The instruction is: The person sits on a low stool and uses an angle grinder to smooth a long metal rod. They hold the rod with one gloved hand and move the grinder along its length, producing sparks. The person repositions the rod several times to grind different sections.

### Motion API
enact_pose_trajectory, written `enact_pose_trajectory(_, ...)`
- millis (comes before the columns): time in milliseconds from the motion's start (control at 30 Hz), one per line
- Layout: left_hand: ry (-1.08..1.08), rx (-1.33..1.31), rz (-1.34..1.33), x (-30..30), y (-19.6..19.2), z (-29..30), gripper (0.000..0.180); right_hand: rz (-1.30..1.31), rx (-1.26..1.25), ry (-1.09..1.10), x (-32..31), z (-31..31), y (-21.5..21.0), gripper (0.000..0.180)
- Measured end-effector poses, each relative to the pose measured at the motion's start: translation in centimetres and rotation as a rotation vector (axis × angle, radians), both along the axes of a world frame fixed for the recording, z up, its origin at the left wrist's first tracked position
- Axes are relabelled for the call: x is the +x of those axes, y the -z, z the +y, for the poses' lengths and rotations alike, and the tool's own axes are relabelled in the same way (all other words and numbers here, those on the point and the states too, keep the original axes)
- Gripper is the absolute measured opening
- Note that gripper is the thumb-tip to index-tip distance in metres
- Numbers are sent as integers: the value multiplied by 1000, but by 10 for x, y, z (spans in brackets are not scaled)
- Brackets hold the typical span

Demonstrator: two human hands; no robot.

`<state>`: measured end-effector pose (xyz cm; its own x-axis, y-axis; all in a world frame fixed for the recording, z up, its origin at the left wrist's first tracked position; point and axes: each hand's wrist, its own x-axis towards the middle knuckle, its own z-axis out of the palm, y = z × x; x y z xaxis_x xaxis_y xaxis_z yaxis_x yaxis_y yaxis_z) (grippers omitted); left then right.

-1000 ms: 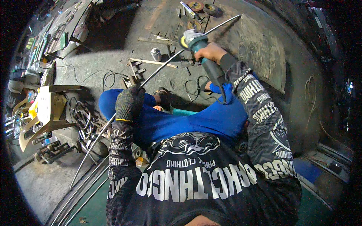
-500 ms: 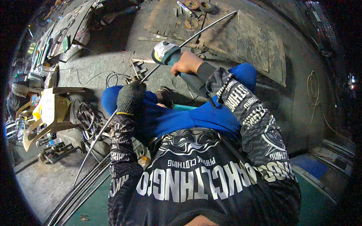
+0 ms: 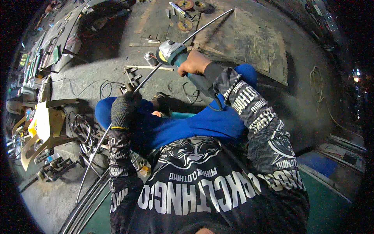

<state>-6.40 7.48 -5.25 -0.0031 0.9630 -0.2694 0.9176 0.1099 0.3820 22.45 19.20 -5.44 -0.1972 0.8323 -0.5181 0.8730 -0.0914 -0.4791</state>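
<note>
A long thin metal rod (image 3: 208, 24) slants from the lower left, past my lap, to a board at the far side. My left hand (image 3: 123, 111), in a dark knitted glove, is closed round it beside my left knee. Bare, my right hand (image 3: 196, 62) grips the body of an angle grinder (image 3: 173, 50) above the rod. The grinder's yellowish disc is at or just over the rod, and I cannot tell whether they touch. The rod is partly hidden behind the grinder head and my left arm.
Wooden boards (image 3: 257, 46) lie ahead, with several loose discs (image 3: 185, 25) on them. A small can (image 3: 150, 58) stands near the grinder. At left are a cream plastic chair (image 3: 41, 121), tangled cables (image 3: 83, 128) and more metal rods (image 3: 87, 202). A cord (image 3: 319, 85) hangs at right.
The whole view has shifted, so surroundings sit further left. The grinder has moved along the rod, away from my left hand, and the can has come into sight. Both grips are kept.
</note>
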Motion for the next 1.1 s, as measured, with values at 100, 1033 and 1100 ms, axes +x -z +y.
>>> enact_pose_trajectory(100,-7,18,3,0,2,-5,39,-45,-51,22,18,15,7,64)
enact_pose_trajectory(1033,13,79,130,-3,34,28,27,2,122,117,300,286,61,14)
enact_pose_trajectory(1100,43,91,153,-6,39,31,25,-102,151,-12,320,309,64,13)
